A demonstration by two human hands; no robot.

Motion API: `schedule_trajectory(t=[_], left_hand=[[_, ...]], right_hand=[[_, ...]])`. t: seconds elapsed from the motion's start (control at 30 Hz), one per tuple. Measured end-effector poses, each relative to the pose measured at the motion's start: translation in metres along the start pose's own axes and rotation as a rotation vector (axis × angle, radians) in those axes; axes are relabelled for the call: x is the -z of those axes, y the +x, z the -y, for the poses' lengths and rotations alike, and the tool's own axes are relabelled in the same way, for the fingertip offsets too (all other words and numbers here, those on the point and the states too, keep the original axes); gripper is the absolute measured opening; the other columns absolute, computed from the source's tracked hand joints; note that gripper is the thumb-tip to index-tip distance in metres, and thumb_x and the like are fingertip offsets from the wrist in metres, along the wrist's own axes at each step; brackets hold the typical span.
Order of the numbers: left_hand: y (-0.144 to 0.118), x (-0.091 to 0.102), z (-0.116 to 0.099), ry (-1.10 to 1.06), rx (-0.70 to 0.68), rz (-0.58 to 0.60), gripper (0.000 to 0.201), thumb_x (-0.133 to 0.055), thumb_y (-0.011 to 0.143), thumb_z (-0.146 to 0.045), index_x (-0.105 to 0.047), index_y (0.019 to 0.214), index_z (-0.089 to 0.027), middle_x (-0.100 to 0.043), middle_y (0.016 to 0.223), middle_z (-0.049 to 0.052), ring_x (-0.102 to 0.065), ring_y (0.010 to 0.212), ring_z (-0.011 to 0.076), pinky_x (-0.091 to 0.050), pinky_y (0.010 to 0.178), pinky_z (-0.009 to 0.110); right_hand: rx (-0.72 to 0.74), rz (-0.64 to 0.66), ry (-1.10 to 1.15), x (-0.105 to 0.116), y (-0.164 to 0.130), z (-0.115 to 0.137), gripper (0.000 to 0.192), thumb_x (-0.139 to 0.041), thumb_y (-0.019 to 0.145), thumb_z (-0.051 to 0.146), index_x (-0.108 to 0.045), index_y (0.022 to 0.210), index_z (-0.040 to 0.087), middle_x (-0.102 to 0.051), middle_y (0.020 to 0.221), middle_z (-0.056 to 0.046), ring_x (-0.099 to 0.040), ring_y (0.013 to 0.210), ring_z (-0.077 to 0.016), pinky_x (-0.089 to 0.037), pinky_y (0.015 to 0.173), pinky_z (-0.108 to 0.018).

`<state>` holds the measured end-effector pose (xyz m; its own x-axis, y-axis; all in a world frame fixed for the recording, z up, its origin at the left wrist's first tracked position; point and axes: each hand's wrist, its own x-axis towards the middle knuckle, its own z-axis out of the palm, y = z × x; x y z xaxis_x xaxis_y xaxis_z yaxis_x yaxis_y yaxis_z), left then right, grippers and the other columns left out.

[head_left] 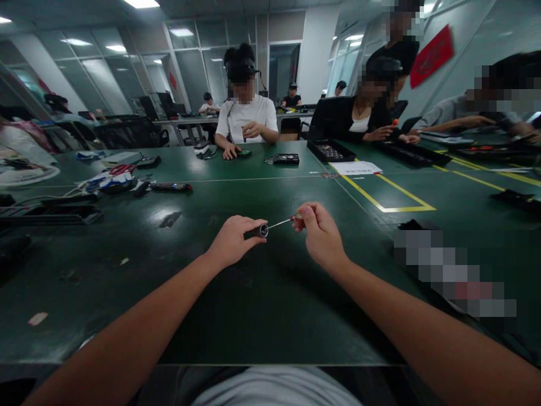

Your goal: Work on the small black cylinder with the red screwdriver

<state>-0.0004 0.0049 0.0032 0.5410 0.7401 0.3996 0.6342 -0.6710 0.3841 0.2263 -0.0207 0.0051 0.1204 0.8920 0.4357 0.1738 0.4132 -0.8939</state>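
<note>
**Both hands on a driver above the green table**

The left hand (231,239) is closed around a short dark handle (257,230), its metal-ringed end facing right. A thin metal shaft (279,223) runs from that end up and to the right. The right hand (320,234) pinches the far tip of the shaft between thumb and fingers; whether a small part sits at the tip cannot be told. The two hands stand near each other, joined only by the tool, held just above the table (270,304).

Left of the hands, well apart, lie a dark pen-shaped tool (171,186) and a heap of cables and small items (110,180). Yellow tape lines (382,198) mark the table on the right. A sheet of paper (355,167) lies beyond them. Across the table, a person in a white shirt (246,115) works with both hands at a small dark object.
</note>
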Motion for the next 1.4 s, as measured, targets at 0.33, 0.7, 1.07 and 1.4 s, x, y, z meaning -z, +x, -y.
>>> schedule_trajectory(t=[0.33,0.7,1.07,1.4], left_hand=[[0.001,-0.001,0.001,0.027,-0.015,0.008,0.041,-0.075,0.086,-0.034,-0.066,0.126,-0.027,-0.073,0.118,0.005,-0.063,0.110,0.0237,-0.040,0.099,0.042],[0.000,-0.002,0.007,-0.021,0.043,0.010,0.041,-0.072,0.088,-0.035,-0.065,0.127,-0.027,-0.072,0.119,0.004,-0.063,0.109,0.0239,-0.043,0.099,0.041],[0.006,-0.004,0.010,-0.792,0.429,-0.222,0.039,-0.066,0.087,-0.034,-0.062,0.121,-0.017,-0.067,0.116,0.010,-0.065,0.098,0.0203,-0.052,0.089,0.037],[0.005,0.012,-0.006,-0.735,0.449,-0.165,0.028,-0.070,0.082,-0.043,-0.059,0.093,-0.020,-0.055,0.071,-0.001,-0.051,0.059,0.0124,-0.040,0.055,0.026]], right_hand=[[0.005,0.006,-0.074,0.002,0.000,0.004,0.026,-0.043,0.101,0.043,-0.055,0.091,0.023,-0.061,0.075,0.000,-0.057,0.065,-0.0159,-0.045,0.063,-0.032],[0.026,-0.044,-0.216,0.005,0.000,0.008,0.024,-0.042,0.102,0.041,-0.054,0.091,0.024,-0.061,0.074,0.000,-0.057,0.067,-0.0174,-0.043,0.066,-0.034],[-0.005,-0.064,-0.206,0.006,0.001,0.011,0.025,-0.043,0.101,0.043,-0.056,0.093,0.023,-0.060,0.074,0.000,-0.056,0.065,-0.0170,-0.043,0.063,-0.032],[0.018,-0.083,-0.189,0.007,0.003,0.013,0.025,-0.043,0.100,0.043,-0.056,0.091,0.023,-0.061,0.071,0.000,-0.056,0.064,-0.0166,-0.043,0.062,-0.032]])
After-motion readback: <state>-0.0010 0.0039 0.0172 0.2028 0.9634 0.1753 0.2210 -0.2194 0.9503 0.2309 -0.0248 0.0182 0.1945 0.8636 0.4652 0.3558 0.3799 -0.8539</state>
